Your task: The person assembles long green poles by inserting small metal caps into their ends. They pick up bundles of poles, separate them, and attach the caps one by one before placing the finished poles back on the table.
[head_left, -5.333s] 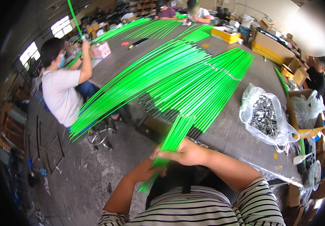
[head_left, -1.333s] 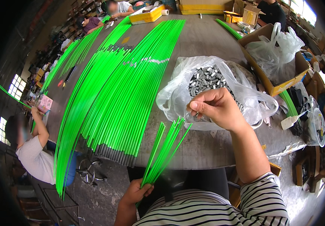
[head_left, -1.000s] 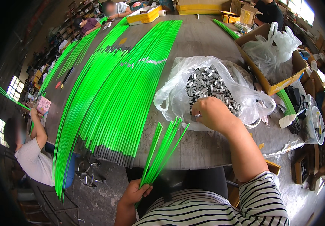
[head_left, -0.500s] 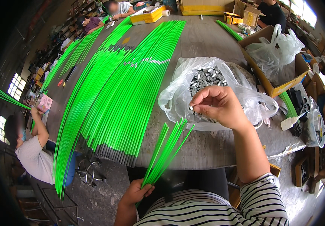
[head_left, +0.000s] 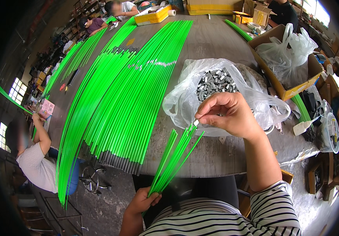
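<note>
My left hand (head_left: 142, 201) is closed round a small bundle of thin green rods (head_left: 172, 161), whose upper ends fan out over the table edge. Between the thumb and fingertips of my right hand (head_left: 227, 115) is a small white-and-grey cap (head_left: 196, 122), right at the tips of the middle rods. Whether it sits on a rod end cannot be made out. Behind that hand, a clear plastic bag (head_left: 176, 103) lies spread open, full of small grey and white caps (head_left: 216, 82).
Many long green rods (head_left: 134, 106) lie side by side on the table (head_left: 212, 35), with dark near ends. A cardboard box (head_left: 278, 88) holding plastic bags stands at the right. A co-worker (head_left: 39, 165) sits at the left with green rods; other people sit at the far side.
My right hand has moved slightly left and down, bringing the cap to the rod tips. My left hand keeps its grip on the bundle, almost unmoved.
</note>
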Demonstrator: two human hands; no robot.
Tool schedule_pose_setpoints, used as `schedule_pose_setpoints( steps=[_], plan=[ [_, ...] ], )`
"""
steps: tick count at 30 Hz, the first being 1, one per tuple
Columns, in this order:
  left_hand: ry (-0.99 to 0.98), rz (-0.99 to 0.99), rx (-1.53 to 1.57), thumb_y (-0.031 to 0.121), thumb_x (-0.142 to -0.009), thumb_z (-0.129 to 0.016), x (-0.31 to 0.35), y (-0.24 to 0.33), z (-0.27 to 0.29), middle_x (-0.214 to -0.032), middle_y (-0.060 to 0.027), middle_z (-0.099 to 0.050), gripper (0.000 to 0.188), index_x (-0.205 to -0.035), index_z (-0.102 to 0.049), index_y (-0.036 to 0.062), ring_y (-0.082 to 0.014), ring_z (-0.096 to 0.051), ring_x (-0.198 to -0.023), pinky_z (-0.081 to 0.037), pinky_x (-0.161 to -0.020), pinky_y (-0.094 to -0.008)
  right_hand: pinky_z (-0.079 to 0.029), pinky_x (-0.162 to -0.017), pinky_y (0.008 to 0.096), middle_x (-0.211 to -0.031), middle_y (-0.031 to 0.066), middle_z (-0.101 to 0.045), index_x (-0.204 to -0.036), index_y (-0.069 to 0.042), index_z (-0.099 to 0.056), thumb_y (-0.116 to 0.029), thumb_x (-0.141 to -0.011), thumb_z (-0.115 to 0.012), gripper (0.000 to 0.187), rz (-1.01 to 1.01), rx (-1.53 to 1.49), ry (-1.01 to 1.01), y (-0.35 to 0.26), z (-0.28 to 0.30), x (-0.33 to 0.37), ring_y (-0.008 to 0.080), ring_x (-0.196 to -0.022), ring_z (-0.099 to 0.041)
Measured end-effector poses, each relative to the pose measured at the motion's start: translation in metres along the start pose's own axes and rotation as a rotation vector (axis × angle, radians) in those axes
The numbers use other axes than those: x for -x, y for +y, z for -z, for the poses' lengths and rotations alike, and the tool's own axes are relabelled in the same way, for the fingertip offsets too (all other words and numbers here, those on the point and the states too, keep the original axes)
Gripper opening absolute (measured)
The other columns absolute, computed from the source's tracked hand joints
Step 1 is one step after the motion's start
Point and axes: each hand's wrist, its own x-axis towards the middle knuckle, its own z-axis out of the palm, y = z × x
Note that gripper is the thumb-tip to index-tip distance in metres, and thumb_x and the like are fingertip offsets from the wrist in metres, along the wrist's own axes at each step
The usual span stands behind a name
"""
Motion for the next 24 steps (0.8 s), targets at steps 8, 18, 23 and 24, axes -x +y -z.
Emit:
schedule_pose_setpoints(
  steps=[8, 18, 23, 24],
  plan=[
    [0.006, 0.0, -0.027, 0.013, -0.089, -0.048, 0.0, 0.001, -0.001, -0.062, -0.0039, -0.052, 0.017, -0.082, -0.054, -0.0004, -0.0104, -0.048, -0.053, -0.039, -0.048, -0.0236, -0.051, -0.071, 0.0235, -0.081, 0.0031, -0.063, -0.085, 0.0, -0.062, 0.006, -0.075, -0.065, 0.012, 0.027, 0.035, -0.006, 0.002, -0.001, 0.002, 0.01, -0.077, -0.061],
    [0.042, 0.006, 0.01, 0.017, -0.09, -0.047, 0.001, -0.002, -0.001, -0.061, -0.0041, -0.051, 0.021, -0.079, -0.053, 0.0004, -0.0106, -0.047, -0.052, -0.037, -0.047, -0.0236, -0.05, -0.063, 0.0339, -0.07, 0.0159, -0.063, -0.074, -0.003, -0.065, -0.005, -0.068, -0.066, 0.006, 0.007, 0.886, 0.265, 0.021, 0.013, -0.004, 0.0278, -0.067, -0.063],
    [0.018, 0.001, 0.014, 0.018, -0.09, -0.048, 0.001, -0.002, 0.001, -0.062, -0.0039, -0.051, 0.02, -0.081, -0.053, 0.0, -0.0106, -0.047, -0.052, -0.038, -0.048, -0.0235, -0.048, -0.065, 0.0379, -0.069, 0.0122, -0.062, -0.071, -0.005, -0.064, -0.011, -0.066, -0.068, 0.01, -0.119, 1.273, 0.033, 0.056, 0.018, -0.002, 0.0303, -0.068, -0.061],
    [0.018, -0.001, 0.017, 0.017, -0.09, -0.048, 0.0, -0.001, 0.0, -0.062, -0.004, -0.051, 0.02, -0.081, -0.053, -0.0001, -0.0106, -0.047, -0.053, -0.038, -0.048, -0.0234, -0.048, -0.065, 0.0381, -0.069, 0.012, -0.062, -0.07, -0.005, -0.063, -0.011, -0.066, -0.069, 0.01, -0.123, 1.323, 0.04, 0.061, 0.015, -0.002, 0.0304, -0.068, -0.061]
  ],
)
